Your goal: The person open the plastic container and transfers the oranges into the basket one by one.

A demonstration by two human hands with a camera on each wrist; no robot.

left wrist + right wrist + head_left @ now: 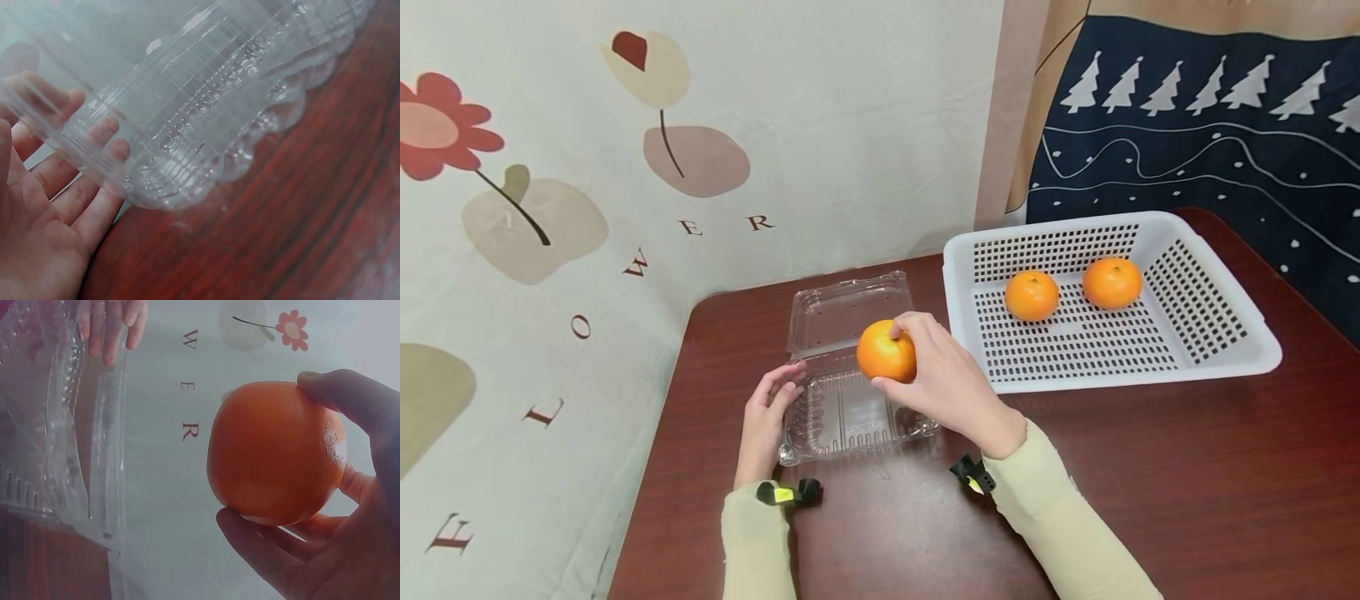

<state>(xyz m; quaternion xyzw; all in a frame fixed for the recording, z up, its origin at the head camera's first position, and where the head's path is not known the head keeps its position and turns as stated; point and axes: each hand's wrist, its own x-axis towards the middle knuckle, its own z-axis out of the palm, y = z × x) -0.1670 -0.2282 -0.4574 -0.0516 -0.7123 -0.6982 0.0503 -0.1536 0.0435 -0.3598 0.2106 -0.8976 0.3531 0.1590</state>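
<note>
My right hand [951, 387] grips an orange [883, 354] between thumb and fingers, holding it up over the clear plastic container. In the right wrist view the same orange [275, 453] fills the middle, with fingertips on opposite sides. The hinged clamshell container [850, 417] lies with its lid [850, 312] folded back towards the wall. My left hand [767, 412] is at the container's left side. In the left wrist view its fingers [81, 194] are loosely extended against the clear wall, their tips showing through the plastic.
A white perforated basket [1232, 358] stands to the right on the dark red-brown table [1150, 483], holding two more oranges [1112, 283]. A printed cloth [865, 108] with flowers and letters hangs behind the table. Dark cloth with white trees [1195, 150] hangs at the right.
</note>
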